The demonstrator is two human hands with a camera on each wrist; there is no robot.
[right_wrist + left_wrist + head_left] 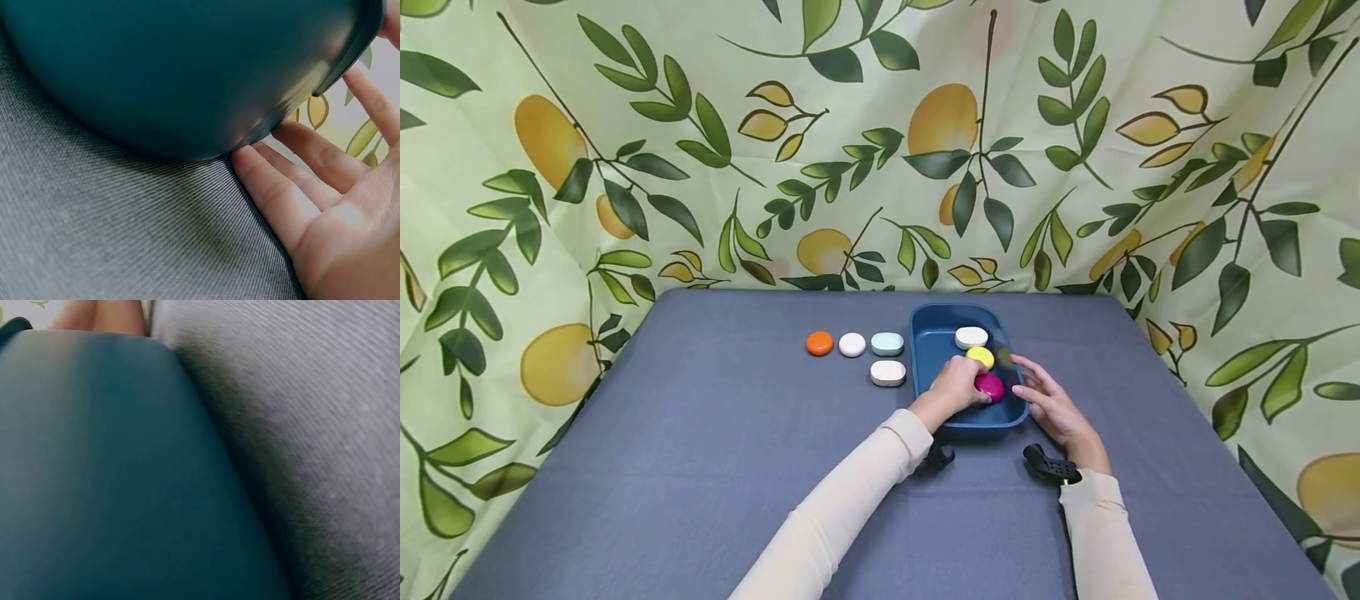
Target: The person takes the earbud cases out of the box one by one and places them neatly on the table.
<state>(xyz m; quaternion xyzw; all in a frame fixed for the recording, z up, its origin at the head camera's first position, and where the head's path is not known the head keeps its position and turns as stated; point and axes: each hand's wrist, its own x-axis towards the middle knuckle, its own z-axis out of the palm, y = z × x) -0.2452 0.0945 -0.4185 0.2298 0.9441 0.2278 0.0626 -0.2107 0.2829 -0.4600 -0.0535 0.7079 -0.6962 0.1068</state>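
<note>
A blue rectangular tray (972, 430) stands on the table. My left hand (955, 385) reaches in over its near left side and pinches a glossy magenta round case (991, 387) between thumb and fingers. Just behind that in the tray lie a yellow round case (981, 357) and a white oblong case (972, 337). My right hand (1056, 412) is at the tray's right side with fingers extended. In the right wrist view, its fingertips (245, 156) meet the tray's outer wall (169, 81). The tray wall fills much of the left wrist view, hiding most of the left hand.
Left of the tray, on the grey table (715, 467), sit an orange round case (819, 342), a white round case (852, 345), a pale blue oblong case (887, 343) and a white oblong case (888, 372). A leaf-patterned cloth (850, 150) hangs behind the table and along its sides.
</note>
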